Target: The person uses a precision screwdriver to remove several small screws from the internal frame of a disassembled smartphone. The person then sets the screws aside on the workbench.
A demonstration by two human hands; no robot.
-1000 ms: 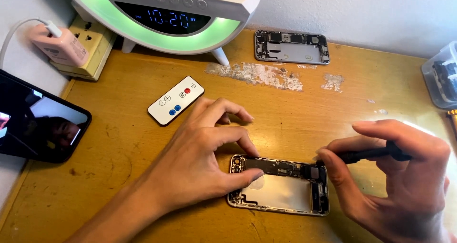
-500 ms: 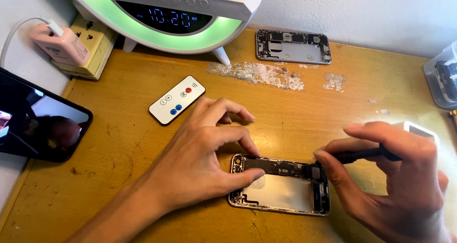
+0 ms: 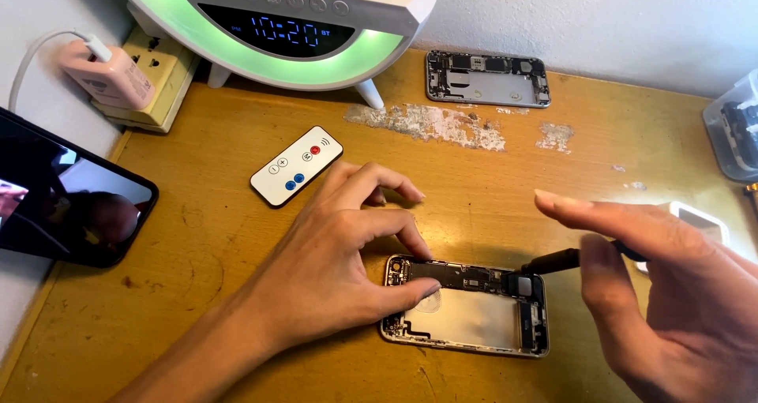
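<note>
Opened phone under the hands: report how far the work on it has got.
Done: the opened phone has no screen, its inside bare. In hand: the left hand pins its left end to the table; the right hand holds a dark tool at its upper right corner. Left: boards and parts remain inside.

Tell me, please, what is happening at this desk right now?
A person is working on an opened phone lying on a wooden desk. The left hand presses on the phone's left end to steady it. The right hand holds a thin black tool with its tip at the phone's upper right corner. A second opened phone, a small remote and a clock lamp lie farther back.
</note>
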